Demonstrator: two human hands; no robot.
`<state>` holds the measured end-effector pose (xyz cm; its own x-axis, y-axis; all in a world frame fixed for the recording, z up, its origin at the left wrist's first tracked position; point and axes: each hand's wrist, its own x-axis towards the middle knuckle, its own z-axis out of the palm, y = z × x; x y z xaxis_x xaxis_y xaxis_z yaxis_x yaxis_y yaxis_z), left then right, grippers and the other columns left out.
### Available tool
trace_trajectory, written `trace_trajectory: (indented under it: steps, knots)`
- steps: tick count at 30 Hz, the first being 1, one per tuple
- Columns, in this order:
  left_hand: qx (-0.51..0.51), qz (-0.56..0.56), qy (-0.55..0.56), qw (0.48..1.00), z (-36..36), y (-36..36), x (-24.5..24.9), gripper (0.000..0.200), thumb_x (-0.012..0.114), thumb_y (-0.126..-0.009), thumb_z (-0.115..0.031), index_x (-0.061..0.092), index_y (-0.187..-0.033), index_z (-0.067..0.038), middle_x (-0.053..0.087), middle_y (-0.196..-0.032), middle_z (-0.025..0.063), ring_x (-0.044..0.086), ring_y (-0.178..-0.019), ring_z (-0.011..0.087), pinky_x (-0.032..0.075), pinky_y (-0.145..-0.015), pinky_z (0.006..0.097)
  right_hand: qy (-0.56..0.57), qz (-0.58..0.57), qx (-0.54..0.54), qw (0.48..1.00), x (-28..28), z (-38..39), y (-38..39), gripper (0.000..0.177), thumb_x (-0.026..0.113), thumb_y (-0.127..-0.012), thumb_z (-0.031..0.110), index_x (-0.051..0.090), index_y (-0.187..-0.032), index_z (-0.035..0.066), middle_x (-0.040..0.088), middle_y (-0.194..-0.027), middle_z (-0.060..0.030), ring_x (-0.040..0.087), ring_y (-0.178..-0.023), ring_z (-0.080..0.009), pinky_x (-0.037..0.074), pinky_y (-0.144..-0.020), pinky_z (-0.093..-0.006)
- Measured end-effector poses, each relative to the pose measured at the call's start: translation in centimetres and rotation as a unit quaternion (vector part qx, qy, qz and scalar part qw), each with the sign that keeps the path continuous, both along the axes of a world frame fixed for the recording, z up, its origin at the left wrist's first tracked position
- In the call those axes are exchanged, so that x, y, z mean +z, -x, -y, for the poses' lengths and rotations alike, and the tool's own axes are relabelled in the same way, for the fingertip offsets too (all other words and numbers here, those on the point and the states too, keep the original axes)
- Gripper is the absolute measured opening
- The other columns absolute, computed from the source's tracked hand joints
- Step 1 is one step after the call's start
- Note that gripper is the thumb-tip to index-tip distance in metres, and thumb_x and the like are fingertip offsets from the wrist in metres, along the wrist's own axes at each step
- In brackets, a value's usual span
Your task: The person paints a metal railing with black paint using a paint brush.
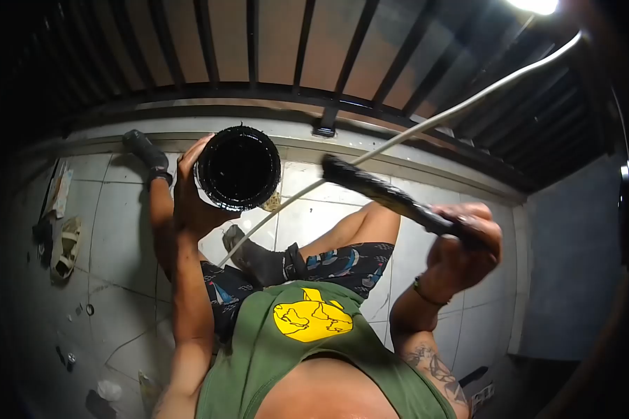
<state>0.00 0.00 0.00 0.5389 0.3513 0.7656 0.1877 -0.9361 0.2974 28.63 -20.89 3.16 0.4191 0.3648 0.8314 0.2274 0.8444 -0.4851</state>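
Head view shows the person seated on a tiled floor (119, 237), legs drawn up, facing a dark railing (328, 91). The left hand (189, 199) holds a round can (239, 167) up on the left, its fingers (201, 145) curled snugly round the side wall. The can is tipped so its mouth faces the viewer, which seems to keep the inside within reach. It looks black all through, glossy and smeared at the rim. The right hand (465, 244), on the right, is closed in a fist about the handle of a brush (388, 195), whose black-coated head points toward the can but stays apart from it. A pale cable (433, 122) slants across behind.
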Motion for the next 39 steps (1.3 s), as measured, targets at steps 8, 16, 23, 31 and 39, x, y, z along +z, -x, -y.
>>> trace_trajectory:
  steps: [8,16,23,31,39]
  knots:
    - [0.036,0.06,0.027,0.997,6.0,-5.5,-3.3,0.102,0.092,-0.048,-0.024,0.037,-0.131,-0.003,0.048,-0.131,0.0209,0.047,-0.12,0.0365,0.036,-0.104,0.0449,0.126,0.269,-0.027,0.955,3.6,-1.0,-0.6,0.026,0.079,-0.067,0.001,0.067,-0.091,0.002,0.068,-0.085,-0.0124,0.068,-0.072,-0.018,0.056,-0.06,-0.0256]
    - [0.05,0.079,0.061,0.994,7.8,-5.5,-3.1,0.098,0.091,-0.051,-0.029,0.039,-0.129,-0.003,0.05,-0.128,0.0203,0.049,-0.119,0.0375,0.037,-0.103,0.0464,0.229,0.316,0.036,0.92,2.9,-4.9,2.8,0.029,0.074,-0.072,0.006,0.061,-0.097,0.002,0.065,-0.086,-0.0134,0.067,-0.076,-0.0285,0.055,-0.065,-0.0351]
    - [0.028,0.132,0.17,0.976,8.0,-4.9,-5.6,0.11,0.093,-0.041,-0.015,0.034,-0.134,-0.004,0.048,-0.126,0.0121,0.052,-0.113,0.0249,0.044,-0.1,0.0369,0.075,0.359,-0.106,0.924,4.4,-5.1,2.1,0.048,0.081,-0.068,0.02,0.06,-0.109,0.005,0.064,-0.093,-0.013,0.066,-0.085,-0.0295,0.055,-0.069,-0.0362]
    - [0.08,0.133,0.207,0.966,6.8,-3.5,-5.5,0.111,0.095,-0.044,-0.027,0.034,-0.133,0.001,0.051,-0.122,0.0151,0.055,-0.108,0.0272,0.043,-0.098,0.0364,-0.19,-0.149,-0.351,0.905,17.4,4.5,-21.7,0.08,0.071,-0.084,0.023,0.022,-0.14,-0.006,0.043,-0.132,-0.0275,0.043,-0.126,-0.0414,0.034,-0.109,-0.0501]
    - [0.129,0.137,0.222,0.957,6.3,-3.4,-4.7,0.096,0.092,-0.047,-0.019,0.044,-0.128,0.001,0.058,-0.115,0.0123,0.057,-0.106,0.0225,0.045,-0.095,0.0346,-0.41,-0.09,-0.32,0.849,25.6,6.4,-24.0,0.054,0.073,-0.073,0.006,0.041,-0.115,-0.008,0.054,-0.108,-0.0199,0.058,-0.103,-0.0334,0.054,-0.09,-0.0491]
